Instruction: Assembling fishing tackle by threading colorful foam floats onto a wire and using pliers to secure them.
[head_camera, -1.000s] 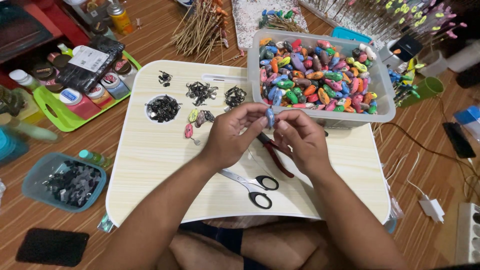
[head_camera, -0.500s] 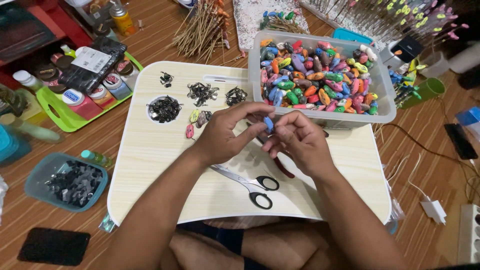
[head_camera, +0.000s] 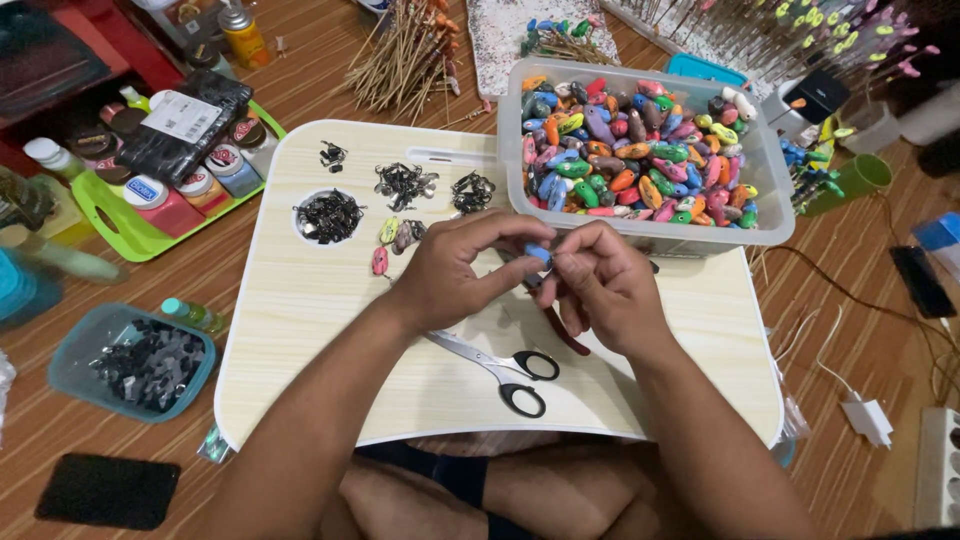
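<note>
At the far left, at about 8 o'clock from the hands, sits a teal plastic tub (head_camera: 130, 362) with a heap of small dark grey pieces in it. Up at 10 o'clock a lime green plastic tray (head_camera: 112, 215) holds little paint jars with round lids.

In the middle is a pale wooden lap table (head_camera: 330, 330). Small piles of dark metal hooks (head_camera: 328, 214) lie on it at 10 o'clock from the hands. A pair of black-handled scissors (head_camera: 497, 367) lies at 6 o'clock, just below the hands.

The left hand (head_camera: 455, 275) is curled, and its thumb and first finger pinch a small blue lure-shaped bead (head_camera: 540, 255). The right hand (head_camera: 600, 285) touches the bead from the other side, its fingertips pressed together on it. The bead sits right between the two hands, at 3 o'clock from the left hand. Both hands are equally near. Its long side cannot be made out, as fingers hide most of it.

At 1 o'clock stands a clear plastic box (head_camera: 775, 215), nearly full of bright painted beads in many colours.
</note>
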